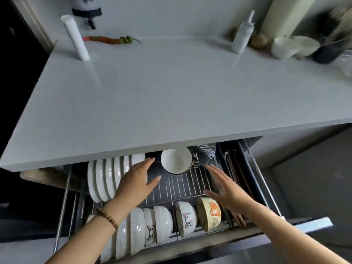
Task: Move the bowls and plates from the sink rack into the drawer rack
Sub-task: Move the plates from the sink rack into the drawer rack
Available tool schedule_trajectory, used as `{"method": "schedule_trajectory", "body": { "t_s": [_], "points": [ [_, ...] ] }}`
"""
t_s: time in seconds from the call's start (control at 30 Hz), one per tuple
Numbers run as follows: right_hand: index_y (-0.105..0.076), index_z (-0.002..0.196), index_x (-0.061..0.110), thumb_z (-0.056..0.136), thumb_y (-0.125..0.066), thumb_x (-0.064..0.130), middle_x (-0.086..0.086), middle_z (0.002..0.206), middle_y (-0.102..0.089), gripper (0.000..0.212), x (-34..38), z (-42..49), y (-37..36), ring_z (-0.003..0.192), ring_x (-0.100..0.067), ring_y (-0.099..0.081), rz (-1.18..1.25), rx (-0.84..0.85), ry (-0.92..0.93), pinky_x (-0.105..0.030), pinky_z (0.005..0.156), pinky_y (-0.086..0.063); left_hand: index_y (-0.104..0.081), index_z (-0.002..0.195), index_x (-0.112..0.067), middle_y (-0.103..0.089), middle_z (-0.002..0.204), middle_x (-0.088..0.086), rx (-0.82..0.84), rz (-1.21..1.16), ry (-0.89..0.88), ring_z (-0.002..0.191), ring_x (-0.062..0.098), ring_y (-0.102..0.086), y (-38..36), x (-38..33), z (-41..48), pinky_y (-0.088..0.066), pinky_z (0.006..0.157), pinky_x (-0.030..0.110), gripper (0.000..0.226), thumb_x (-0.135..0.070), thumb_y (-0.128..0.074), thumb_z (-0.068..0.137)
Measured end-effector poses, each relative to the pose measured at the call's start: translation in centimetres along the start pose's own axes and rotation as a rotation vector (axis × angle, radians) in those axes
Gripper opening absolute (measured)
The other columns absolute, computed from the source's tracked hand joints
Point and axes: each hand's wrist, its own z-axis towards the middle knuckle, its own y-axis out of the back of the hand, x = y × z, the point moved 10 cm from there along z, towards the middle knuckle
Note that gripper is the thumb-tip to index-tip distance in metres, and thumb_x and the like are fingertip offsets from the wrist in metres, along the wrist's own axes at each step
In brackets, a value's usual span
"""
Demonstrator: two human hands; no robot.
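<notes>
1. Hovering over the drawer rack (pixel 182 185), the left hand (pixel 136 182) and right hand (pixel 226 189) are flanking the white bowl (pixel 176 160), fingers (pixel 147 161) straight and spread, holding nothing.
2. The bowl is sitting at the rack's back, under the bench (pixel 171 92) edge, its mouth tilting forward and up.
3. Seating it well is probably meaning a steady lean on the wires, apart from the upright plates (pixel 106 178) on its left.

1. Below your bench (pixel 171 96), the drawer rack (pixel 182 185) stands pulled out toward you.
2. In it, the plates (pixel 103 178) stand on edge at the left rear, with a single bowl (pixel 176 161) to their right.
3. A row of bowls (pixel 152 227) lines the front.
4. Your left hand (pixel 136 181) is at the plates' right side, and your right hand (pixel 226 189) is further right, above the rack.
</notes>
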Motion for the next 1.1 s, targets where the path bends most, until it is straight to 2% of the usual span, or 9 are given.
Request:
{"method": "schedule_trajectory", "body": {
  "t_s": [0.07, 0.17, 0.3, 0.37, 0.47, 0.53, 0.6, 0.73, 1.1],
  "points": [
    [-0.011, 0.15, 0.039, 0.086, -0.061, 0.052, 0.023, 0.155, -0.006, 0.082, -2.6, -4.0, 5.1, 0.146, -0.004, -0.014, -0.04, -0.08, -0.037, -0.032, 0.119, -0.022, -0.018, 0.149, -0.026, -0.017, 0.157, -0.006, 0.111, 0.069, -0.1, 0.144, 0.013, -0.019, -1.7, -4.8, 0.1, -0.017, 0.117, 0.028, 0.073, -0.053, -0.048, 0.089],
    [-0.01, 0.149, 0.04, 0.085, -0.056, 0.059, 0.019, 0.157, -0.005, 0.082, -6.5, -10.5, 12.2, 0.147, -0.006, -0.01, -0.149, -0.178, -0.103, -0.029, 0.12, -0.018, -0.005, 0.15, -0.025, -0.003, 0.159, -0.006, 0.243, 0.198, -0.22, 0.146, 0.015, -0.004, -4.3, -12.7, 0.2, -0.006, 0.119, 0.032, 0.086, -0.07, -0.031, 0.081],
    [-0.014, 0.15, 0.038, 0.082, -0.058, 0.061, 0.016, 0.159, -0.005, 0.084, -13.2, -19.7, 21.6, 0.148, -0.008, -0.008, -0.169, -0.322, -0.228, -0.027, 0.12, -0.016, 0.002, 0.149, -0.027, 0.001, 0.159, -0.006, 0.296, 0.3, -0.422, 0.147, 0.015, 0.001, -6.8, -25.8, 0.2, -0.001, 0.118, 0.035, 0.107, -0.08, -0.003, 0.057],
    [-0.018, 0.15, 0.036, 0.083, -0.061, 0.058, 0.014, 0.159, -0.008, 0.083, -17.0, -24.4, 25.9, 0.148, -0.009, -0.012, -0.15, -0.393, -0.293, -0.025, 0.118, -0.018, 0.001, 0.15, -0.027, -0.002, 0.159, -0.006, 0.296, 0.326, -0.498, 0.147, 0.015, -0.001, -8.2, -32.1, 0.5, -0.002, 0.118, 0.035, 0.108, -0.079, 0.001, 0.055],
    [-0.017, 0.148, 0.042, 0.08, -0.06, 0.061, 0.015, 0.159, -0.01, 0.083, -23.1, -31.3, 31.1, 0.146, -0.008, -0.018, -0.092, -0.455, -0.39, -0.028, 0.117, -0.024, -0.005, 0.15, -0.026, -0.013, 0.158, -0.005, 0.301, 0.353, -0.584, 0.146, 0.015, -0.011, -10.9, -41.3, 0.7, -0.011, 0.119, 0.034, 0.097, -0.079, -0.012, 0.069],
    [-0.015, 0.147, 0.045, 0.076, -0.055, 0.068, 0.015, 0.159, -0.012, 0.085, -27.3, -35.5, 34.1, 0.145, -0.009, -0.021, -0.073, -0.487, -0.427, -0.034, 0.118, -0.027, -0.007, 0.15, -0.026, -0.017, 0.157, -0.005, 0.31, 0.365, -0.631, 0.144, 0.015, -0.016, -13.6, -47.1, 0.8, -0.015, 0.119, 0.034, 0.082, -0.069, -0.031, 0.084],
    [-0.016, 0.147, 0.043, 0.074, -0.053, 0.07, 0.012, 0.16, -0.014, 0.087, -31.9, -39.5, 36.8, 0.145, -0.011, -0.023, -0.071, -0.528, -0.475, -0.036, 0.118, -0.027, -0.009, 0.15, -0.025, -0.02, 0.156, -0.005, 0.321, 0.374, -0.678, 0.144, 0.015, -0.018, -16.5, -53.0, 1.1, -0.018, 0.118, 0.034, 0.078, -0.062, -0.039, 0.088],
    [-0.019, 0.15, 0.034, 0.083, -0.062, 0.055, 0.008, 0.16, -0.016, 0.082, -39.3, -46.4, 40.0, 0.145, -0.014, -0.024, -0.081, -0.552, -0.58, -0.033, 0.117, -0.027, -0.018, 0.149, -0.023, -0.03, 0.153, -0.004, 0.327, 0.401, -0.767, 0.14, 0.014, -0.027, -21.8, -64.0, 0.7, -0.024, 0.116, 0.033, 0.077, -0.06, -0.044, 0.087],
    [-0.014, 0.152, 0.036, 0.088, -0.057, 0.053, 0.011, 0.161, -0.01, 0.078, -55.7, -50.2, 43.5, 0.146, -0.015, -0.022, 0.002, -0.487, -0.783, -0.034, 0.116, -0.025, -0.022, 0.148, -0.023, -0.03, 0.153, -0.003, 0.48, 0.435, -0.991, 0.14, 0.016, -0.028, -37.4, -86.9, 2.4, -0.023, 0.114, 0.035, 0.07, -0.054, -0.047, 0.09]
  ]
}}
